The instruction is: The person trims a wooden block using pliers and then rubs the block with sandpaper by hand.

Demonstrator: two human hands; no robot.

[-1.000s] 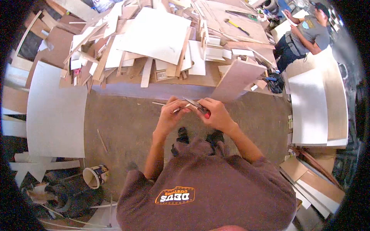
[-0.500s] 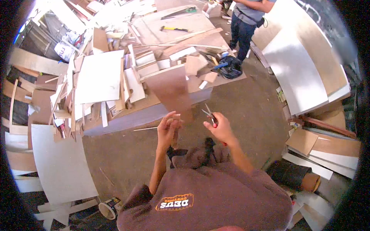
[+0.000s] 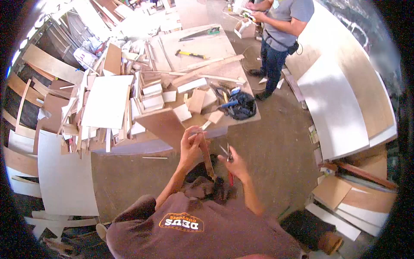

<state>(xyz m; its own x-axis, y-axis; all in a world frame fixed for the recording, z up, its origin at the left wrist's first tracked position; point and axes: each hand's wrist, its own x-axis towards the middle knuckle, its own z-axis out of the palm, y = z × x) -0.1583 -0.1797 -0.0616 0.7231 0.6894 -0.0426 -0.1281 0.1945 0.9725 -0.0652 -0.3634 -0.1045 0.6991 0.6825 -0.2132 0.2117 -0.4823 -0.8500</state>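
pinching a narrow brown strip (image 3: 208, 159) near its far end with the left hand (image 3: 190, 146), closed almost tip to tip. gripping scissors (image 3: 228, 153), or something very like them, in the right hand (image 3: 237, 163), curled snugly round red handles, with blades spread and nothing between them. holding the strip in front of the body, sloping down toward the lap on the near side, just left of the blades and apart from them. cannot tell about its near end, lost against dark clothing

as for progress, already holding both strip and scissors, one in each hand, but not cutting at this moment. probably before a cut or between cuts, to judge by the spread blades and the gap beside the strip. too small to tell whether trimmed already or left whole. not laid on or fixed to any board, only loose in the fingers

facing a table (image 3: 220, 47) on the far side, heaped with offcuts toward the left and near edge, bearing a yellow hammer (image 3: 192, 55), a green-handled saw (image 3: 200, 33) farther off and a black bag (image 3: 243, 108) at the near right. working just nearer than a brown board (image 3: 159, 125), cannot tell about contact. sharing the space with a co-worker (image 3: 280, 56) at far right, beyond white sheets (image 3: 332, 108)
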